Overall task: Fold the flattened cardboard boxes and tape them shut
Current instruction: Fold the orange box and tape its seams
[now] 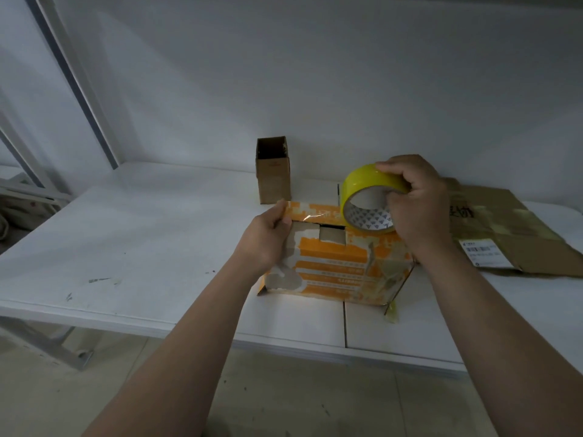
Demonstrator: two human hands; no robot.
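Note:
An orange-and-white cardboard box (337, 266) stands on the white table (142, 234), its printed skin torn in patches. My left hand (268, 238) holds the box's upper left corner, thumb pressing a strip of clear tape (315, 212) that runs along the top edge. My right hand (416, 200) grips a yellow tape roll (366, 197), held upright on the box's top right end. The strip stretches from the roll to my left thumb.
A small brown box (273, 171) stands open-topped against the wall behind. A flattened brown carton (511, 228) with a shipping label lies to the right. The table's front edge runs just below the orange box; metal frame parts stand at far left.

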